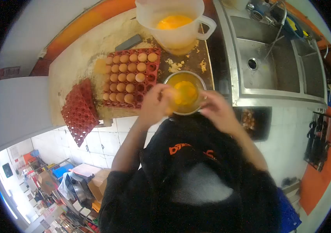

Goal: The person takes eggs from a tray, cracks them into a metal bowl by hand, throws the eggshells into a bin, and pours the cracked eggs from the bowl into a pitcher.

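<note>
A round metal bowl (pixel 203 83) with yellow-orange egg in it stands near the counter's front edge. At its left rim my left hand (pixel 152 105) is closed, its fingers curled around what looks like a brown egg (pixel 168 94), smeared by motion. My right hand (pixel 216 112) is at the bowl's right rim, fingers bent and blurred; whether it grips the rim or holds something cannot be made out. Left of the bowl lies a red egg tray (pixel 147 73) with rows of brown eggs and several vacant cups along its right side.
A large translucent jug (pixel 150 29) containing yellow egg stands behind the bowl. Stacked red trays (pixel 79 110) overhang the counter's left end. Crumbs (pixel 174 65) and a grey block (pixel 129 42) lie on the counter. Right are a steel sink (pixel 264 91) and, lower, a dark bin (pixel 264 124) holding shells.
</note>
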`<state>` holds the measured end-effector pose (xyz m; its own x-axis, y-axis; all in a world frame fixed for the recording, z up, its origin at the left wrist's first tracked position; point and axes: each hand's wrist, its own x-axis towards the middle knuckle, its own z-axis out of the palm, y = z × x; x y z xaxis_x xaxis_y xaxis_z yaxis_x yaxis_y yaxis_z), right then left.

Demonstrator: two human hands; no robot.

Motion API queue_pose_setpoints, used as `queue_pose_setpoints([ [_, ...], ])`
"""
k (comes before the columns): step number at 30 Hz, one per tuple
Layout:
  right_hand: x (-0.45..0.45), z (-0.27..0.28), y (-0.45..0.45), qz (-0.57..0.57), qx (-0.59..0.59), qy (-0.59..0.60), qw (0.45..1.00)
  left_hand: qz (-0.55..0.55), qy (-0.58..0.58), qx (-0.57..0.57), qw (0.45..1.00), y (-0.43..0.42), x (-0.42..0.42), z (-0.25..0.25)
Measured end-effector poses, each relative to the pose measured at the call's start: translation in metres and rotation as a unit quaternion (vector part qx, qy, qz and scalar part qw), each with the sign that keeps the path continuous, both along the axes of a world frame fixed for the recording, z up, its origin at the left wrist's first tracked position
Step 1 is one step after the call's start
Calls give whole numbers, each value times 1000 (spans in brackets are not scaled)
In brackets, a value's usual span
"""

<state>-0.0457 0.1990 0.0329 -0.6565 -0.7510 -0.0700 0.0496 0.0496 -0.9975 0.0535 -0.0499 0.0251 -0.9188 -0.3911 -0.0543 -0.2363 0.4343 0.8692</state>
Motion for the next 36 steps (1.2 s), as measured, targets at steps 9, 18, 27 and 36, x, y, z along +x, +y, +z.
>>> queue_pose_setpoints([
  [9, 7, -42, 15, -24, 3, -70, 997, -190, -182, 290, 920, 54, 2, 5],
  [18, -58, -141, 35, -215, -27, 61, 974, -213, -216, 276, 912, 10, 23, 1],
  [27, -76, -132, 4, -175, 98, 299, 933, -70, -34, 178, 981, 5, -14, -44],
  [36, -32, -41, -42, 62, 42, 63, 995, -215, 142, -327, 909, 31, -34, -19],
])
